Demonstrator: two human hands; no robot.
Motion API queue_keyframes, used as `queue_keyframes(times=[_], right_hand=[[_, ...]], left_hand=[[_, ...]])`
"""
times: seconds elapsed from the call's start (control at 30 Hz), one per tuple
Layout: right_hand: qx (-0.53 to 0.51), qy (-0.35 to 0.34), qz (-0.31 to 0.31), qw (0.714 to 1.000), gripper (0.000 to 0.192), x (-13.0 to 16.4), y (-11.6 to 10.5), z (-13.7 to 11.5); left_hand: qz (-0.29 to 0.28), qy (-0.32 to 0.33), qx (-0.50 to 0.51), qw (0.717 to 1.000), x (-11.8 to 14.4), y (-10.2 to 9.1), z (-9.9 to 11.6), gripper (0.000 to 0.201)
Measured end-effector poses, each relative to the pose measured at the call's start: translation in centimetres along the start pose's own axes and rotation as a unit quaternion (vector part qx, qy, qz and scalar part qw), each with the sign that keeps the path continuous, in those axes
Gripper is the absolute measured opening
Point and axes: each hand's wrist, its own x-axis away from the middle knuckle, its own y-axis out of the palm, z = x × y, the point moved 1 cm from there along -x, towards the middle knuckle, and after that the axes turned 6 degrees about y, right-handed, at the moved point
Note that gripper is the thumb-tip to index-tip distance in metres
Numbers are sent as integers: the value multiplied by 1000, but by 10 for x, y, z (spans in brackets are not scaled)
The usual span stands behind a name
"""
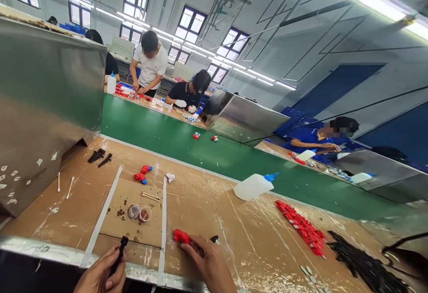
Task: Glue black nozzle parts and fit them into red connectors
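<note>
My left hand [102,271], closed at the front edge of the table, grips a slim black plastic part [117,253] that stands up between thumb and fingers. To the right of the cardboard mat [152,235], my right hand [207,257] reaches in with thumb and fingertips on the end of a red plastic part [181,236]. Another black part [214,239] shows just beyond its knuckles. On the mat are a small cup of reddish-brown stuff [145,214], a greyish cup or lid [133,212] and cotton swabs [150,196].
Red-and-blue pieces [140,177] and black parts [96,155] lie behind the mat. A glue bottle [254,187] rests on its side, near piles of red parts [301,226] and black parts [364,257]. Beyond runs a green conveyor belt [167,130]; co-workers sit or stand across it.
</note>
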Motion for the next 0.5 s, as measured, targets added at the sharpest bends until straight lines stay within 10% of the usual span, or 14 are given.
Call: queue_keyframes(times=[0.23,0.5], right_hand=[[-241,105,-43,964,47,10,22,5],[-271,117,52,954,53,4,27,-15]], left_hand=[[28,20,-13,999,-2,-10,1,45],[28,25,-14,999,-2,-11,2,44]])
